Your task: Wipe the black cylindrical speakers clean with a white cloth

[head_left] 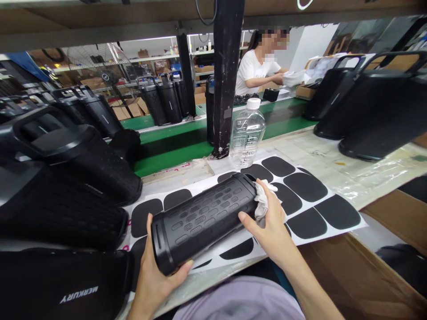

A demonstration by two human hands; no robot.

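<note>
A black perforated housing (203, 218) lies on its side, tilted, above a white sheet of black rounded stickers (307, 186). My left hand (156, 271) grips its near left end, thumb below and fingers on the far side. At the right end my right hand (267, 218) holds the housing, with a crumpled white cloth (262, 200) between the palm and the housing's end. The thumb of that hand rests on the housing's lower edge. A clear plastic bottle (248, 133) with a white cap stands just behind the sheet.
Black handled units crowd the left (83, 155) and back right (387, 102). A black post (227, 80) rises behind the sheet. Beyond lies a green conveyor (167, 149), where a person in white handles a white item. A cardboard box (356, 275) sits at the lower right.
</note>
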